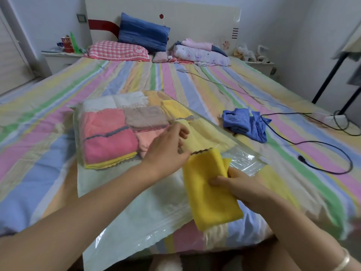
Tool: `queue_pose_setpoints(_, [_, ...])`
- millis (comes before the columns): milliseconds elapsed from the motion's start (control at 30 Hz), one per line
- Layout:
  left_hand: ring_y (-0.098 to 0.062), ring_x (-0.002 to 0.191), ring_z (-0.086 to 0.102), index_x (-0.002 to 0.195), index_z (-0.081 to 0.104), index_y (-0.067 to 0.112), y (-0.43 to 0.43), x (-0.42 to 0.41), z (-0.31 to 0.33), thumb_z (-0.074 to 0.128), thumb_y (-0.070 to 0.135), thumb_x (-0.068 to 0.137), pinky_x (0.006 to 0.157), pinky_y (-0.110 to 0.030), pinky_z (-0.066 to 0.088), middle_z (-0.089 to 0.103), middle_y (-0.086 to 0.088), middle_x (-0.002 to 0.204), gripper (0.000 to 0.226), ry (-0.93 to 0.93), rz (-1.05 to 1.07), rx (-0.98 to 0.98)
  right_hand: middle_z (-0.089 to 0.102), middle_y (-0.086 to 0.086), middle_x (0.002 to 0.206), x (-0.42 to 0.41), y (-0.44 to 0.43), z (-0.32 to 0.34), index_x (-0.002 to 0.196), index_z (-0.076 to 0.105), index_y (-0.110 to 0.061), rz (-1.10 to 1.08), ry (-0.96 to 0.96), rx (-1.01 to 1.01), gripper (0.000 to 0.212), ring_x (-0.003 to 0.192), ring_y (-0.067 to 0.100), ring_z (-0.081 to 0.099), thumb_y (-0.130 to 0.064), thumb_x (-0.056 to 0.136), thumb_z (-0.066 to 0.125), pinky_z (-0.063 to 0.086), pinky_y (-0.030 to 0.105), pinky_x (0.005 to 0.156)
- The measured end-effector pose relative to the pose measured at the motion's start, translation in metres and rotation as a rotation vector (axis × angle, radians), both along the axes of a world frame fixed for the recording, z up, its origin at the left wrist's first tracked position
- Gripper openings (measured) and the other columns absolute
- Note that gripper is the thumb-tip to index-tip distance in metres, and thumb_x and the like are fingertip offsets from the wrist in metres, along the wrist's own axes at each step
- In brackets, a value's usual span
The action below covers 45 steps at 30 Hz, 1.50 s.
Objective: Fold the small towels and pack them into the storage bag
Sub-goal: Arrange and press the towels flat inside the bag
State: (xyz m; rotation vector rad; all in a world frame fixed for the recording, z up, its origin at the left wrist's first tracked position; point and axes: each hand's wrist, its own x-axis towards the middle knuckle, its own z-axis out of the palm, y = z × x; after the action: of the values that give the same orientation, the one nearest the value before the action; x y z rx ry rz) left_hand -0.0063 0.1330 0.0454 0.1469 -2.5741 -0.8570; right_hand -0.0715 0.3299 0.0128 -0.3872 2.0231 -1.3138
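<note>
Nearest the lens, two bare forearms reaching out over the storage bag [136, 212], flat on the striped bed [39, 153]. At the left, inside the bag's far end, a packed block of folded towels [109, 139]: pink, brown, white and yellow. Next, the left hand [168, 149], fingers curled, pinching at the far, dark-trimmed end of the yellow towel [207, 192]; the bag's film perhaps caught in that pinch too, hard to tell. The towel itself folded into a long strip, long axis running from near right to far left, leading end aimed at the packed block and just beside a pale yellow towel [205, 133]. Right of it, the right hand [240, 188] gripping the strip's right edge mid-length, thumb on top. Likely step: sliding the strip lengthwise into the bag, led by the left hand, the nearer to the block. Farther right, well apart, a crumpled blue towel [246, 124], not yet folded.
</note>
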Motion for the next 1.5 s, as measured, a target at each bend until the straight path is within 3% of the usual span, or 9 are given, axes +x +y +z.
queue_pose_setpoints(133, [-0.017,0.089,0.061,0.085,0.049,0.029,0.011,0.019,-0.022,0.065,0.033,0.079,0.076,-0.037,0.049,0.059,0.007,0.093,0.017,-0.108,-0.044,-0.249,0.066,0.017,0.112,-0.01,0.022,-0.011,0.122,0.051,-0.009,-0.434,-0.281,-0.197,0.046,0.097,0.034,0.067,-0.025,0.084,0.071,0.056,0.046,0.078])
queue_pose_setpoints(300, [-0.021,0.104,0.053,0.103,0.056,0.024,0.039,0.027,-0.051,0.062,0.049,0.077,0.07,-0.032,0.04,0.054,0.002,0.108,0.037,-0.408,-0.217,-0.579,0.057,0.023,0.125,-0.011,0.039,-0.012,0.139,0.036,-0.011,-0.59,-0.432,-0.367,0.052,0.102,0.031,0.061,-0.029,0.094,0.055,0.049,0.04,0.069])
queue_pose_setpoints(700, [-0.037,0.095,0.06,0.092,0.063,0.006,0.065,0.027,-0.042,0.05,0.004,0.085,0.065,-0.033,0.033,0.062,-0.018,0.102,0.015,-0.573,-0.202,-0.908,0.061,0.019,0.114,0.001,0.06,-0.007,0.14,0.037,-0.011,-0.641,-0.433,-0.347,0.056,0.09,0.029,0.064,-0.028,0.091,0.06,0.048,0.04,0.063])
queue_pose_setpoints(867, [-0.033,0.098,0.06,0.096,0.065,0.016,0.047,0.023,-0.046,0.052,0.012,0.085,0.07,-0.03,0.04,0.065,-0.008,0.104,0.017,-0.475,-0.106,-0.723,0.063,0.017,0.11,0.003,0.063,-0.009,0.138,0.039,-0.012,-0.642,-0.421,-0.351,0.055,0.088,0.028,0.064,-0.029,0.091,0.061,0.048,0.038,0.062])
queue_pose_setpoints(1033, [-0.015,0.084,0.062,0.076,0.066,0.024,0.035,0.022,-0.036,0.065,0.028,0.078,0.065,-0.027,0.043,0.063,0.011,0.078,0.005,-0.445,-0.091,-0.445,0.063,0.016,0.107,0.004,0.065,-0.009,0.134,0.04,-0.009,-0.598,-0.389,-0.329,0.052,0.089,0.027,0.064,-0.028,0.091,0.061,0.048,0.038,0.063])
queue_pose_setpoints(1133, [-0.008,0.063,0.065,0.075,0.074,0.018,0.021,0.022,-0.026,0.071,0.031,0.08,0.063,-0.029,0.056,0.071,0.007,0.067,0.015,-0.537,-0.149,-0.096,0.067,0.016,0.103,0.007,0.067,-0.008,0.129,0.046,-0.007,-0.509,-0.349,-0.272,0.051,0.086,0.028,0.067,-0.026,0.086,0.067,0.05,0.036,0.063])
queue_pose_setpoints(1267, [-0.018,0.069,0.068,0.082,0.074,0.006,0.006,0.026,-0.008,0.069,0.016,0.088,0.06,-0.035,0.06,0.074,-0.011,0.077,0.013,-0.525,-0.081,0.374,0.069,0.018,0.1,0.006,0.074,-0.002,0.124,0.05,-0.008,-0.365,-0.284,-0.157,0.056,0.076,0.029,0.07,-0.027,0.078,0.073,0.053,0.033,0.059])
queue_pose_setpoints(1400, [-0.025,0.074,0.071,0.082,0.074,0.002,0.001,0.027,0.007,0.071,0.017,0.086,0.059,-0.034,0.059,0.073,-0.016,0.077,0.015,-0.359,-0.028,0.449,0.072,0.018,0.091,0.003,0.072,0.011,0.106,0.062,-0.013,-0.162,-0.197,-0.067,0.047,0.08,0.032,0.068,-0.024,0.064,0.08,0.055,0.044,0.08])
queue_pose_setpoints(1500, [-0.015,0.07,0.071,0.084,0.076,0.01,0.006,0.03,0.019,0.072,0.02,0.085,0.056,-0.029,0.058,0.074,-0.006,0.074,0.012,-0.238,-0.044,0.386,0.073,0.016,0.084,0.007,0.061,0.02,0.102,0.066,-0.006,-0.037,-0.277,-0.032,0.04,0.067,0.026,0.07,-0.023,0.067,0.077,0.057,0.031,0.061])
